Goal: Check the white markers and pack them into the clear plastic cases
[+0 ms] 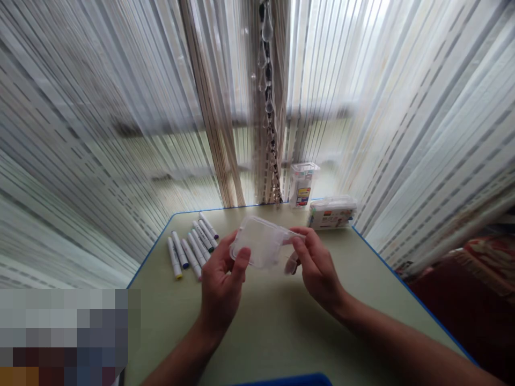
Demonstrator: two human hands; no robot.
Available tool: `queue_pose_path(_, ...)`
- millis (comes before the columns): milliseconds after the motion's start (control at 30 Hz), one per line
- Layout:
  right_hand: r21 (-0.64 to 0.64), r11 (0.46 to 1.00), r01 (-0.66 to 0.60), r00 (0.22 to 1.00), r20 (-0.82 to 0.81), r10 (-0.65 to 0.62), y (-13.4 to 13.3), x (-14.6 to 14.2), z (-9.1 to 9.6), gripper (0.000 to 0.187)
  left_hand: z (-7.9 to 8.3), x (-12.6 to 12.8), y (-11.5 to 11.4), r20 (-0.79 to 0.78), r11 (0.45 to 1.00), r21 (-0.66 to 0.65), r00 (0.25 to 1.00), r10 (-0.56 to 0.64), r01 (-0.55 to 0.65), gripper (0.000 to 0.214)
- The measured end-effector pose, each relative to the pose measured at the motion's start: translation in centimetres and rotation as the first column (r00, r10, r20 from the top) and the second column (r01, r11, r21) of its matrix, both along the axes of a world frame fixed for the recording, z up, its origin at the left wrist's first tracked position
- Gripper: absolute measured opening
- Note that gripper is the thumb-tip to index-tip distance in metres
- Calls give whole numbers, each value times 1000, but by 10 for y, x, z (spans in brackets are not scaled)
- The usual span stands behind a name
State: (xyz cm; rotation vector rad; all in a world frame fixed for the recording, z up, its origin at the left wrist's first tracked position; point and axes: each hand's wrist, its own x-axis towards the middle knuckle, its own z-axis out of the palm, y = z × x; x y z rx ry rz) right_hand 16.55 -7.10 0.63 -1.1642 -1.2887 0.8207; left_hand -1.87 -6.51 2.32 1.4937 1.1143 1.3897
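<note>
A frosted clear plastic case (257, 245) is held tilted above the table. My left hand (222, 279) grips its left side, thumb lying on the face toward me. At the other end, my right hand (319, 268) pinches a narrow clear flap that sticks out from the case between thumb and fingers. A small, blurred shiny piece shows just below the right fingers; I cannot tell what it is. Left of the case, several white markers (197, 247) with differently coloured ends lie side by side on the table, some partly behind my left hand.
The pale green table (277, 327) has a blue edge. A clear plastic container (303, 185) with a label stands upright at the back, beside a clear carry case (333, 213) of markers. String curtains (137, 107) hang behind the table. A blue object (293, 380) shows at the bottom.
</note>
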Motion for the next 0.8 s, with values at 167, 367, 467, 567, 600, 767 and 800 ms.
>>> queue_pose_path(167,-103,984,-147,898,404,176,0,1,2,31,5,-5,7,-56,988,63,988,143,-139,38)
queue_pose_path(367,-170,913,-372,611,695,379,-1,-2,0,28,-1,-13,13,-75,992,112,995,65,-56,34)
queue_pose_path(467,-167,866,-471,556,706,439,0,3,2,21,-3,-16,14,-150,990,139,988,33,-12,33)
queue_pose_path(567,-202,803,-561,541,644,540,2,10,5,18,-4,-16,11,-269,981,185,963,-14,66,33)
queue_pose_path(600,-224,787,-576,537,622,570,3,12,7,18,-4,-15,10,-304,975,201,952,-32,97,33)
queue_pose_path(767,-340,752,-565,546,528,650,4,16,11,30,-6,-12,6,-404,955,231,911,-79,186,34)
queue_pose_path(800,-354,744,-567,549,511,662,4,17,12,32,-6,-11,6,-416,954,229,905,-84,193,34)
